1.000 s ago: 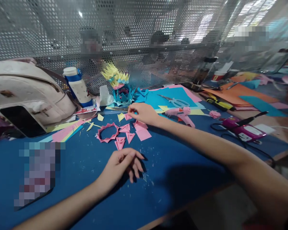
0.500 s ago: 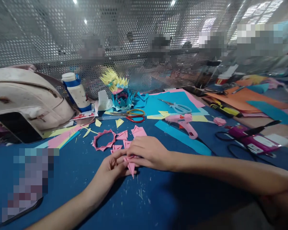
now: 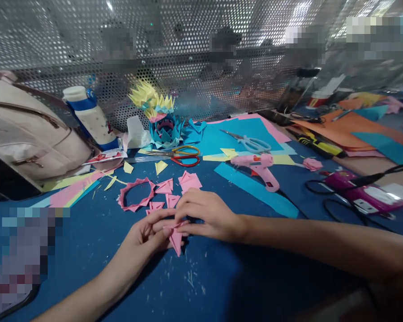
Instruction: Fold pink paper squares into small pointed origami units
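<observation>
Pinching one folded pink paper triangle [image 3: 176, 242] over the blue desk [image 3: 87, 237]: left hand [image 3: 145, 236] at its upper-left corner, right hand [image 3: 211, 214] at its upper edge. Possible fault — crooked creasing, should the two grips pull unevenly. Appearance — matte, layered, tapering to a near point.

folded paper [image 3: 176, 241]: pink | tabletop [image 3: 87, 237]: blue | glue gun [image 3: 257, 163]: pink | bottle [image 3: 93, 120]: white, blue
</observation>
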### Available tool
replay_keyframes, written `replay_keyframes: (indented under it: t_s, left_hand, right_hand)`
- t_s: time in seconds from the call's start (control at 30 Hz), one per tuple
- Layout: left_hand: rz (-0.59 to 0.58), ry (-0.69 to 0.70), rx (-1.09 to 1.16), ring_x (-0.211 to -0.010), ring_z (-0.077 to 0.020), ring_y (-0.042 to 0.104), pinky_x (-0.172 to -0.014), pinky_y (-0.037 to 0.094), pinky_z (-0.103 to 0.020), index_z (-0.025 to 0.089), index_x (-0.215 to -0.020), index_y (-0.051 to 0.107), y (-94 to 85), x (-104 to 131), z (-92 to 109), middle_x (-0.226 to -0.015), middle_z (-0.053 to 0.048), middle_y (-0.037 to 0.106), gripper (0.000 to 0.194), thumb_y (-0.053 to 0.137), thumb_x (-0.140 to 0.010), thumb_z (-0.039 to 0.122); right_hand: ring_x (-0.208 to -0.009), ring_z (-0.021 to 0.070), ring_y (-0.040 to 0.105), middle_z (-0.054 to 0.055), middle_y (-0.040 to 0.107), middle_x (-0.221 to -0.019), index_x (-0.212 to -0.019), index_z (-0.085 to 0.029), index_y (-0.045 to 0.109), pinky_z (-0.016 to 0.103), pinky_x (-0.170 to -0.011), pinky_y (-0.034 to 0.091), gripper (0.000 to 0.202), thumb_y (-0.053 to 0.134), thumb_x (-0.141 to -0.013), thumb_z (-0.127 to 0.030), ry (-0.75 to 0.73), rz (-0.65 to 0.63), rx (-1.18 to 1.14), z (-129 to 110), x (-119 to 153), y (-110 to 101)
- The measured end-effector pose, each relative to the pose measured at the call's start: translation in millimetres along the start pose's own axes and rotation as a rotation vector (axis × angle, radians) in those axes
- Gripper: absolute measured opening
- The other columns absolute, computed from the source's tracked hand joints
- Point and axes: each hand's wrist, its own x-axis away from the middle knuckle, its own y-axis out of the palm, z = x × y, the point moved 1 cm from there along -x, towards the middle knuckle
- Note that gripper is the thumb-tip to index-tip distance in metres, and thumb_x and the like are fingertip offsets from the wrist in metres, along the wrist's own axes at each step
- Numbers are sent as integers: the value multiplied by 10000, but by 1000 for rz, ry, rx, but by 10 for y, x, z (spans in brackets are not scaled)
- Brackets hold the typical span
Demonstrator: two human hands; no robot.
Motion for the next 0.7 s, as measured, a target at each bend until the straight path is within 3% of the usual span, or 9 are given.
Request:
replay_keyframes:
  t_s: [0.1, 0.2, 0.4, 0.5, 0.6, 0.7]
  left_hand:
    - [-9, -7, 6, -816, -168, 726, -811, 554, -273, 196, -1238, 642, 2, 14, 8, -970, -77, 766, 460, 783, -853, 403]
    - [-14, -10, 6, -824, -181, 732, -825, 556, -285, 194, -1248, 638, 14, 31, 31, -971, -81, 766, 461, 786, -850, 376]
    - [12, 2, 4, -857, -153, 719, -800, 536, -213, 193, -1245, 646, 26, 51, 61, -1028, -80, 755, 411, 751, -886, 362]
    - [22, 4, 5, -826, -144, 712, -797, 540, -215, 181, -1257, 640, 11, 59, 49, -994, -86, 757, 425, 739, -895, 382]
    - [22, 3, 6, -815, -146, 714, -807, 548, -228, 182, -1260, 640, -1, 67, 35, -964, -83, 759, 427, 738, -896, 382]
    - [29, 14, 9, -882, -174, 726, -839, 555, -252, 196, -1253, 645, 1, 76, 33, -957, -76, 760, 417, 748, -889, 374]
  right_hand:
    - [-875, 134, 529, 31, 611, -976, -1021, -226, 686, 261, -747, 392, 224, 509, -1024, -364, -60, 8, 49, -33, 2, -6]
    - [-774, 137, 464, 16, 551, -864, -1082, -291, 702, 265, -667, 324, 318, 419, -1051, -431, -27, -58, 122, -80, -18, -13]
    - [-698, 115, 470, -15, 556, -750, -816, -189, 635, 242, -625, 307, 380, 564, -960, -533, 330, -211, -53, -167, -136, -62]
    - [-672, 103, 487, -38, 557, -702, -725, -178, 579, 225, -634, 326, 404, 671, -884, -538, 392, -206, -100, -188, -150, -45]
    - [-695, 117, 508, -25, 578, -700, -728, -179, 606, 237, -654, 335, 382, 631, -923, -507, 287, -171, 43, -177, -116, 4]
    - [-708, 124, 505, -14, 599, -709, -757, -180, 635, 262, -655, 329, 366, 511, -1011, -412, 36, -105, 260, -142, -82, 23]
